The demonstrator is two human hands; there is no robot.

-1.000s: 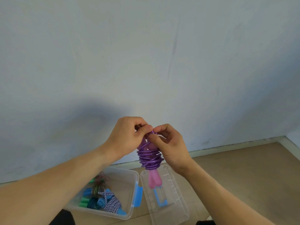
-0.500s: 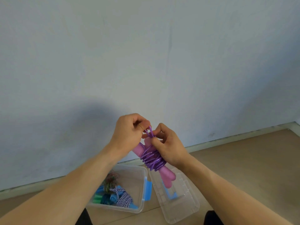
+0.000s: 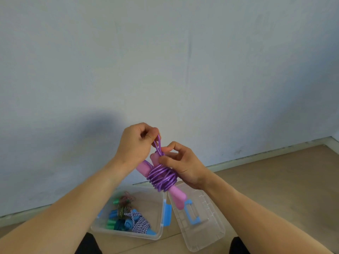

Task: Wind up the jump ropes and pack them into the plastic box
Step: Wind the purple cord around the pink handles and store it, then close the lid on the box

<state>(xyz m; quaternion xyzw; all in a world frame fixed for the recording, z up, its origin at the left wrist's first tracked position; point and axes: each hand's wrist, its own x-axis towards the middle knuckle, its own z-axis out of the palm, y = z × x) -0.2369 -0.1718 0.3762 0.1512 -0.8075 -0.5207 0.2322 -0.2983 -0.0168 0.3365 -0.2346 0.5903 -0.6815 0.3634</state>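
Observation:
A purple jump rope (image 3: 162, 177) is coiled tightly round its two pink handles, held in the air above the floor. My left hand (image 3: 136, 143) pinches a loop of the purple rope that sticks up from the coil. My right hand (image 3: 180, 162) grips the bundle at its upper right, thumb and forefinger at the base of that loop. Below stands the clear plastic box (image 3: 157, 233), open, with several wound ropes (image 3: 128, 217) inside: green, blue and blue-white striped ones.
The box's clear lid (image 3: 207, 233) with a blue handle lies on the wooden floor to the right of the box. A pale blue wall (image 3: 183, 70) rises just behind. My knees show dark at the bottom edge.
The bundle has tilted so the handles point down to the right. My left hand has drawn the rope loop further up out of the coil.

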